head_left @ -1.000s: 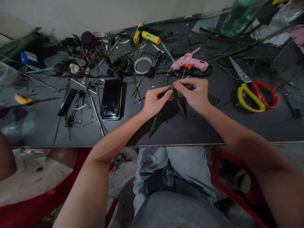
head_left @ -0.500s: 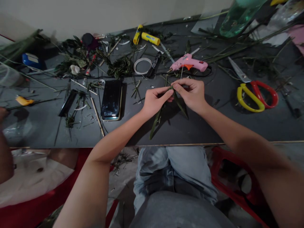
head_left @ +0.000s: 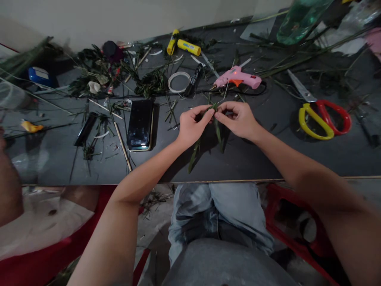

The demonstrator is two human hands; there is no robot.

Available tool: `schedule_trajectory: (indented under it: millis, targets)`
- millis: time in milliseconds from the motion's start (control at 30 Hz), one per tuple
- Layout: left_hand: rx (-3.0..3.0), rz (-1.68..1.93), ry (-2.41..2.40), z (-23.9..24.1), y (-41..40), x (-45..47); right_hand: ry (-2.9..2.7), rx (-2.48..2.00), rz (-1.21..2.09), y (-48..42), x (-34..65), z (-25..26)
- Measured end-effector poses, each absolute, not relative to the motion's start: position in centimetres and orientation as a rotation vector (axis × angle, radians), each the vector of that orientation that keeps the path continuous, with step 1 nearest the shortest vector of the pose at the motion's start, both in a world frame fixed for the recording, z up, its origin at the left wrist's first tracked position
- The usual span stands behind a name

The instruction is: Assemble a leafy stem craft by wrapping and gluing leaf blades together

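Green leaf pinched at the left fingertips, its blade hanging below the grip.
The left hand has thumb and fingers closed on the leaf's upper end; the right hand curls in just beside it, thumb near forefinger, its hold impossible to tell. Beyond both grips lies a pink glue gun.

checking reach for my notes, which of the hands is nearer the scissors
Right. The right hand is left of the scissors, apart from them; the left hand is farther left, beyond the right hand, holding green leaves.
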State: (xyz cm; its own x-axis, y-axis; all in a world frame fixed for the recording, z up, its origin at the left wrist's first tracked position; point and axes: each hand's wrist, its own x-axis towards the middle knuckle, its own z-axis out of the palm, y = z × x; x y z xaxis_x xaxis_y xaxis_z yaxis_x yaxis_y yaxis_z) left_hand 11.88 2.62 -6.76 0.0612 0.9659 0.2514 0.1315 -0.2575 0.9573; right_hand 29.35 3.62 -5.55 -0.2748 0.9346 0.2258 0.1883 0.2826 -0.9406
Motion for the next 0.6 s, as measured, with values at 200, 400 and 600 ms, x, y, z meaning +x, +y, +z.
schedule_trajectory:
  millis: [200, 400, 600]
  targets:
    - [1.637, 1.352, 1.225, -5.86, 1.82, 11.82, -1.743, -0.994, 1.119, 3.43, 29.42, -5.22]
    - [1.547, 1.334, 1.182, -6.05, 1.88, 12.06, -1.774, -0.949, 1.183, 3.63, 29.64, -5.07]
    - [1.404, 1.200, 1.120, -6.02, 2.65, 11.94, -1.628, -1.002, 1.241, 3.90, 29.74, -4.97]
